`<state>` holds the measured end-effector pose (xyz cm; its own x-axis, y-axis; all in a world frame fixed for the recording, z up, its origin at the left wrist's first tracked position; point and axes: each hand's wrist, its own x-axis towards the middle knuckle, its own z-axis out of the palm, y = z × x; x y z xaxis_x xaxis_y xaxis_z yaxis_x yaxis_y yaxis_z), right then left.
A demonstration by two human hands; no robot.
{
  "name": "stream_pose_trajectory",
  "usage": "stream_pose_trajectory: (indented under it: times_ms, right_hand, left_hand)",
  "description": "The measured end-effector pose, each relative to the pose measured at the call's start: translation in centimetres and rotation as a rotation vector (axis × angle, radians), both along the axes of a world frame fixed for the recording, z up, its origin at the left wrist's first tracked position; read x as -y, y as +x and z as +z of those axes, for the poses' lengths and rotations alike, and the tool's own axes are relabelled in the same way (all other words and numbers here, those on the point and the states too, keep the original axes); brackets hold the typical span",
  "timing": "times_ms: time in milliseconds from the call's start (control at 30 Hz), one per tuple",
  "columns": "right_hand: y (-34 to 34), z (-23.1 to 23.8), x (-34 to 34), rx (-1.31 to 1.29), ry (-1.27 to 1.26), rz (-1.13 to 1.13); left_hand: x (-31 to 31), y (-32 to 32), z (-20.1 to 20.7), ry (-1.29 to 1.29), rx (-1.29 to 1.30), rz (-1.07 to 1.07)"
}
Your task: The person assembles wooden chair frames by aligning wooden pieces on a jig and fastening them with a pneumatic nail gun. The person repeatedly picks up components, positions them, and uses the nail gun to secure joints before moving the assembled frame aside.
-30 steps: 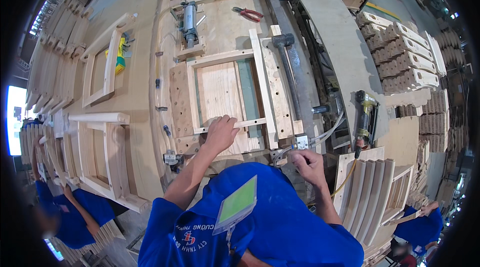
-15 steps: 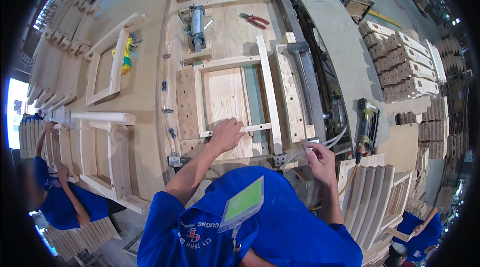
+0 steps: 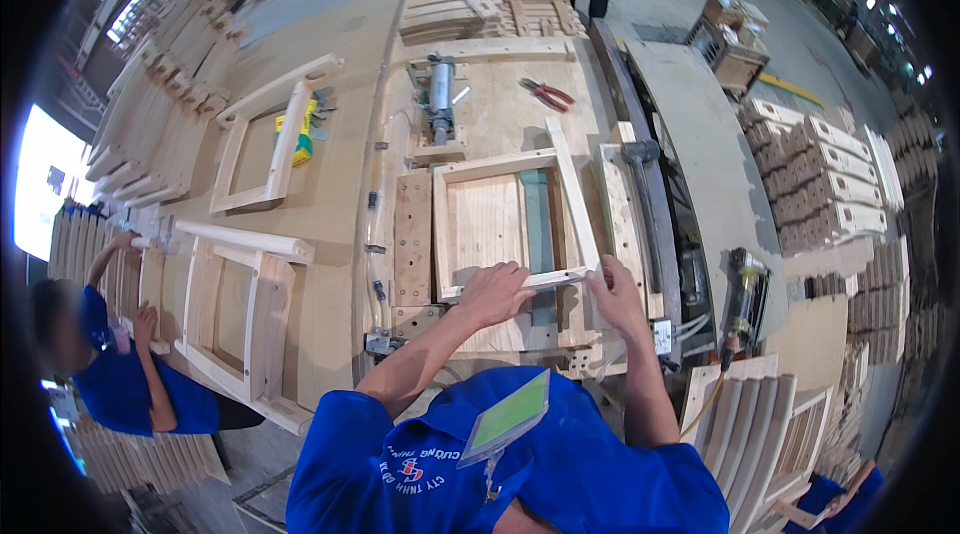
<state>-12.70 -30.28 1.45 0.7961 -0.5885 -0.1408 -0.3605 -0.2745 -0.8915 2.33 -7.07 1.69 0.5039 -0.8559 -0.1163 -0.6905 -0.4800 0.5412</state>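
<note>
A pale wooden frame (image 3: 492, 167) lies on the jig in the middle of the bench. My left hand (image 3: 492, 294) is closed over its near rail (image 3: 553, 280). At the near right corner, my right hand (image 3: 617, 296) grips the lower end of the right-hand wooden bar (image 3: 573, 189). The bar's far end juts past the frame's far rail, and it slants a little. A green strip (image 3: 539, 219) shows on the jig bed inside the frame. The fingertips of my right hand are partly hidden by the bar.
A pneumatic cylinder (image 3: 440, 99) and red-handled pliers (image 3: 547, 95) lie beyond the frame. A steel clamp bar (image 3: 645, 204) runs along the right. A nail gun (image 3: 742, 309) sits at right. Finished frames (image 3: 246, 319) stand at left, beside a co-worker (image 3: 130, 364).
My right hand has moved from beside the bench edge onto the right-hand bar's near end. That bar now slants and meets the near rail. My left hand stays on the rail.
</note>
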Motion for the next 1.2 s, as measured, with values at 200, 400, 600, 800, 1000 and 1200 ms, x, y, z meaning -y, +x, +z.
stream_pose_trajectory:
  times_ms: [200,400,600,800,1000,1200]
  right_hand:
    - [3.1,6.5,3.6,0.117,0.745,0.076]
    - [2.1,10.2,5.0,0.322,0.612,0.093]
    - [3.0,5.5,0.0,0.15,0.64,0.16]
    - [4.2,2.8,-5.3,0.164,0.781,0.306]
    - [4.9,4.9,-5.8,0.04,0.604,0.543]
    - [5.6,4.0,-6.8,-0.148,0.564,0.607]
  left_hand:
    - [-1.4,2.7,6.0,-0.087,0.016,0.114]
    - [-2.4,6.6,15.6,-0.513,-0.202,0.34]
    - [-8.1,8.1,18.2,-0.859,-0.777,0.758]
    - [-15.7,5.2,18.4,-1.224,-1.081,0.747]
    - [-24.7,1.0,19.2,-1.642,-1.038,0.977]
    - [-36.8,-5.2,15.9,-1.912,-0.657,1.11]
